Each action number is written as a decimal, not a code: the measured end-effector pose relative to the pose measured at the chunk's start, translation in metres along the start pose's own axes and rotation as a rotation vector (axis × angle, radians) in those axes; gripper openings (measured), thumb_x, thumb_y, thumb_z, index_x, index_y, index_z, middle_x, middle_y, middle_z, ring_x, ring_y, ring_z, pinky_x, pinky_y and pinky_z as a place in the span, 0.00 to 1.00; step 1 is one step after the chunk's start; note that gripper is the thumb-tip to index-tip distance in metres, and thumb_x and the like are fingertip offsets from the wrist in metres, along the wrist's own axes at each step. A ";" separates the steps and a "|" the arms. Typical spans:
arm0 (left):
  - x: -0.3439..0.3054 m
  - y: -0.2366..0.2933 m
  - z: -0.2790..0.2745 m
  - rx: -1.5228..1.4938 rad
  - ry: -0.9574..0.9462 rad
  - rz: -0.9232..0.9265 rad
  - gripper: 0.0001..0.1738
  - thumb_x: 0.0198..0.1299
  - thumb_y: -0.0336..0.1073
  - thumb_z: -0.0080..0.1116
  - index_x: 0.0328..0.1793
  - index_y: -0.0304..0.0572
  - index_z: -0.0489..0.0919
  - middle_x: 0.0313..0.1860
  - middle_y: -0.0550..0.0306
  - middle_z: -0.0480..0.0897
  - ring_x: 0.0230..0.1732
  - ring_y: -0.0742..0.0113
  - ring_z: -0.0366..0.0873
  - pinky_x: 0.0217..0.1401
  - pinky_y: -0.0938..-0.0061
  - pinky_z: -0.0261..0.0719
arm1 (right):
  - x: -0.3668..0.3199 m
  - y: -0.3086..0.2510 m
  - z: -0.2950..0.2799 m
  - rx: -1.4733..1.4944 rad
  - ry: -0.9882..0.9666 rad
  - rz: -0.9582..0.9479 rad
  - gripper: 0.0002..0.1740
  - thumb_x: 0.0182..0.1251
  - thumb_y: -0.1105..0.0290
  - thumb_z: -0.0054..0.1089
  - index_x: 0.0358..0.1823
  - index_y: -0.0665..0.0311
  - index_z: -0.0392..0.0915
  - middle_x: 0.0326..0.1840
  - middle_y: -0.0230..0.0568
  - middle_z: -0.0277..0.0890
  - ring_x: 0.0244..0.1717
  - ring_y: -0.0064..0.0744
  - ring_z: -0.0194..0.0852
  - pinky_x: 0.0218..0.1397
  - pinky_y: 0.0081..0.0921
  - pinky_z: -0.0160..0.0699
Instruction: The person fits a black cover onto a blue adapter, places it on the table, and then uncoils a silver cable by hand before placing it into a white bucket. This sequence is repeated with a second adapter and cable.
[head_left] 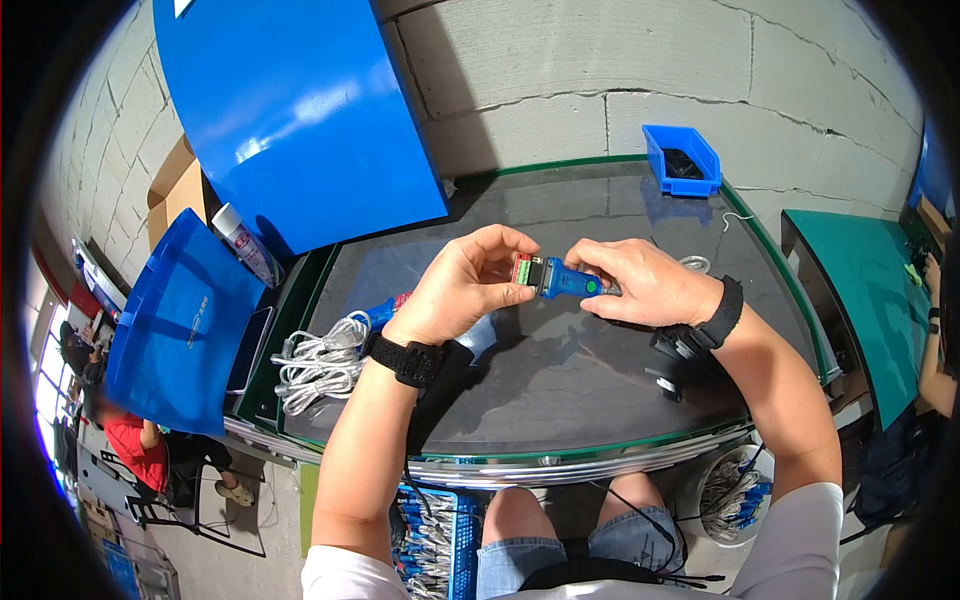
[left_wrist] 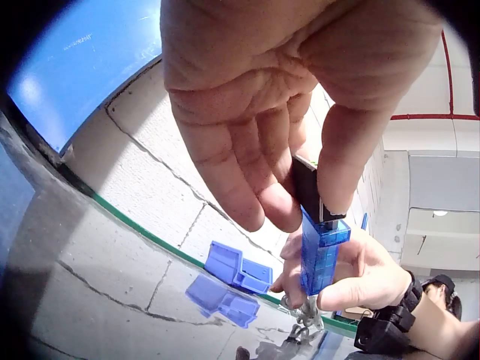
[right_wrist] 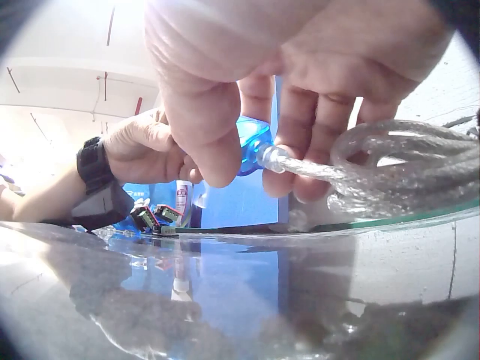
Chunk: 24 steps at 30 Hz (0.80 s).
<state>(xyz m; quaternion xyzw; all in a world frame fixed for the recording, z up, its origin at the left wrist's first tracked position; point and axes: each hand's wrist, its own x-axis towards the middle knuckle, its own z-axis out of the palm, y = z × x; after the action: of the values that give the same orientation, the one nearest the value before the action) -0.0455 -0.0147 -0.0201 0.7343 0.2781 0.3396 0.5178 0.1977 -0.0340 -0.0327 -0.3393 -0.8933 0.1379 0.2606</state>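
Observation:
Over the dark tabletop (head_left: 480,410), my left hand (head_left: 455,285) pinches a small red terminal board (head_left: 520,270) with a green block between thumb and fingers. The board is at the metal-ended front of a translucent blue cable adapter (head_left: 572,283), in line with it. My right hand (head_left: 655,285) grips the adapter's rear body from the other side, thumb and fingers around it. In the right wrist view, a clear silvery cable (right_wrist: 307,169) leaves the adapter's back and runs into a coiled bundle beside the fingers. The left wrist view shows the adapter's blue housing (left_wrist: 321,259) between both hands.
Coiled silvery cables (head_left: 325,365) lie on the table's left, near another blue adapter (head_left: 382,312). A blue bin (head_left: 682,165) with black parts stands at the back right. A spray can (head_left: 248,245) and blue panels stand left. Below are a cable-filled blue crate (head_left: 465,545) and a bucket (head_left: 762,465).

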 end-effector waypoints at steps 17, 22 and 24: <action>-0.001 0.006 0.001 -0.079 -0.010 0.113 0.22 0.46 0.19 0.68 0.49 0.37 0.77 0.40 0.62 0.81 0.41 0.76 0.78 0.47 0.80 0.79 | 0.000 -0.003 0.000 0.076 0.078 -0.018 0.21 0.52 0.72 0.65 0.44 0.63 0.63 0.28 0.46 0.73 0.30 0.46 0.74 0.33 0.37 0.70; -0.002 0.006 0.002 -0.073 0.005 0.131 0.22 0.47 0.19 0.68 0.50 0.37 0.77 0.40 0.63 0.81 0.42 0.76 0.78 0.49 0.79 0.79 | 0.000 -0.002 0.001 0.090 0.099 -0.014 0.21 0.54 0.73 0.64 0.45 0.63 0.61 0.29 0.48 0.73 0.31 0.48 0.74 0.34 0.36 0.71; -0.001 0.004 0.001 -0.155 0.041 0.159 0.21 0.48 0.21 0.68 0.49 0.37 0.76 0.39 0.62 0.81 0.41 0.76 0.77 0.49 0.79 0.79 | 0.000 -0.003 0.001 0.089 0.108 -0.001 0.21 0.55 0.73 0.64 0.45 0.63 0.61 0.29 0.48 0.73 0.31 0.48 0.74 0.34 0.36 0.71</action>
<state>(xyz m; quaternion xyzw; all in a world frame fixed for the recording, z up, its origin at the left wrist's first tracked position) -0.0451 -0.0173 -0.0163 0.7048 0.2028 0.4150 0.5385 0.1955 -0.0361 -0.0321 -0.3340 -0.8710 0.1590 0.3234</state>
